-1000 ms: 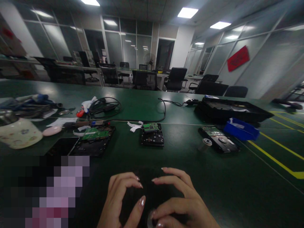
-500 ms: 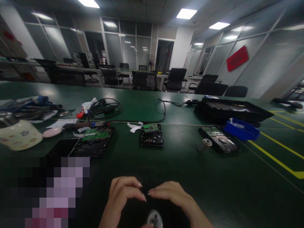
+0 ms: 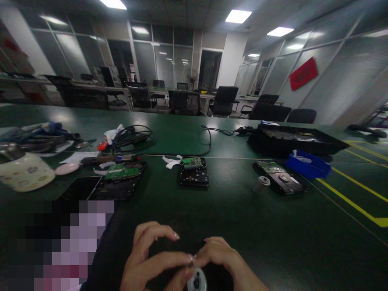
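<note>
At the bottom edge of the head view is a small silver metal cylinder, like a small motor [image 3: 197, 279], its round end with a dark centre facing up. My left hand [image 3: 151, 258] has its thumb against the rim and its index fingertip just above it, while the other fingers arch away. My right hand [image 3: 222, 256] is curled in from the other side, fingertips bent together at the same rim; its thumb is hidden. A tiny bit at the meeting fingertips is too small to name. A similar cylinder [image 3: 262, 184] stands farther off to the right.
Opened hard drives with green boards lie at left [image 3: 121, 184], centre [image 3: 194, 178] and right [image 3: 280, 178]. A blue bin [image 3: 309, 165] and black tray [image 3: 297, 139] are at right. A phone [image 3: 80, 188], screwdriver-like tool [image 3: 100, 160], patterned jar [image 3: 27, 171] and cable [image 3: 133, 139] are at left.
Both hands have closed in on the small motor. My left thumb and index finger have come together at its rim, and my right fingertips have curled down to meet them.
</note>
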`<state>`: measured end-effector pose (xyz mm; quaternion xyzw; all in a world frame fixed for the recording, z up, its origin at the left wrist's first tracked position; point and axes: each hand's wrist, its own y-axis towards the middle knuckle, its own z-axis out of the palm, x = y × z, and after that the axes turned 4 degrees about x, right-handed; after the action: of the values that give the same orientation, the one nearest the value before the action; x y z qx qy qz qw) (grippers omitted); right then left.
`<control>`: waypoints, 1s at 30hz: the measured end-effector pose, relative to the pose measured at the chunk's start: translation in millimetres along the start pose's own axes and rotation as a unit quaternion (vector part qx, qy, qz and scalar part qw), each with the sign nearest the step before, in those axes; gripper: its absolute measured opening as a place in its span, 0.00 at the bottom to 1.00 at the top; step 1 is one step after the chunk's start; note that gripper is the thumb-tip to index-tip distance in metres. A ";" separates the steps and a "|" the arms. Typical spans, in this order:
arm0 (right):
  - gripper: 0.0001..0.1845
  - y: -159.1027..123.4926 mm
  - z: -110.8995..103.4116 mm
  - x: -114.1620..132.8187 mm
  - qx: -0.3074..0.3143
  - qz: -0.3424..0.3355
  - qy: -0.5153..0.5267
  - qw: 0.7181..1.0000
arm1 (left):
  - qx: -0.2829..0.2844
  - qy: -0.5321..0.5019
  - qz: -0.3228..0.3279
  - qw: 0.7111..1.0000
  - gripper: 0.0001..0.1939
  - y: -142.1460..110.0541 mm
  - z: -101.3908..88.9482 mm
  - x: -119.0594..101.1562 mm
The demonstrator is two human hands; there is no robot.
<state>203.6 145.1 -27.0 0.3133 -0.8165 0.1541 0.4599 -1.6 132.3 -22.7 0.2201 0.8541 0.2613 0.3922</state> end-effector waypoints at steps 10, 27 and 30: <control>0.26 2.0 1.4 -2.5 0.000 -0.008 -0.005 1.000 | 0.086 0.202 -0.302 0.928 0.09 17.6 8.3 29.8; 0.24 2.2 2.2 -5.2 -0.008 -0.028 -0.014 0.999 | 0.039 -0.081 0.023 0.996 0.04 -3.5 2.6 -6.9; 0.24 2.4 3.7 -6.3 -0.011 -0.027 -0.022 0.999 | 0.067 -0.108 0.018 0.992 0.05 -2.3 3.0 -6.9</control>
<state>202.0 147.3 -34.2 0.3336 -0.8192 0.1261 0.4492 4.5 127.4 -21.9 0.2884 0.8182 0.1851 0.4616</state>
